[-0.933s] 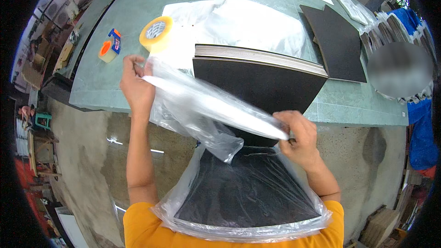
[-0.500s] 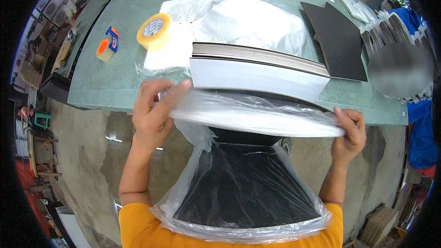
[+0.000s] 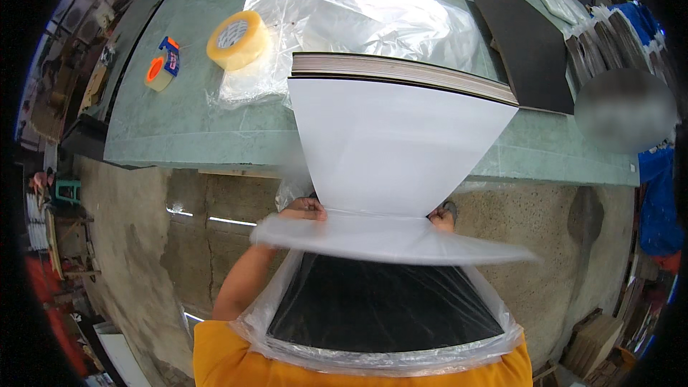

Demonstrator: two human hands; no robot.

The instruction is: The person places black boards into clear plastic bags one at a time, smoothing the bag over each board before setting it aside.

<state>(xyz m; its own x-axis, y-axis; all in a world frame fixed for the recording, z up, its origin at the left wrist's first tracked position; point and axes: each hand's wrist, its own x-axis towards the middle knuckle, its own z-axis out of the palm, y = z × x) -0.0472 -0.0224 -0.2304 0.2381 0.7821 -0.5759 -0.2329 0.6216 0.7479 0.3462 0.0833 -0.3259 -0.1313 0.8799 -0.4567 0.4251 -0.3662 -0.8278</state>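
A stack of thin boards (image 3: 405, 75) with a white front face stands between me and the table, its layered edges at the top. At the lower end of the white face, my left hand (image 3: 307, 209) is closed on the edge of a clear plastic bag (image 3: 401, 240). Opposite it, my right hand (image 3: 442, 218) pinches the bag too, partly hidden behind the film. A loose flap of the bag spreads toward me, blurred by motion. Closer to my chest lies a black panel (image 3: 387, 304) under clear plastic.
On the green table (image 3: 179, 132) lie a large tape roll (image 3: 236, 39), a small tape dispenser (image 3: 163, 64) and crumpled plastic sheeting (image 3: 387, 14). Dark boards (image 3: 530, 54) rest to the right, near a wrapped bundle (image 3: 609, 50). A blurred round patch covers part of the right side.
Both hands have moved down and closer together, bringing the plastic with them. Much more of the white face now shows. The stack's top edge appears slightly higher.
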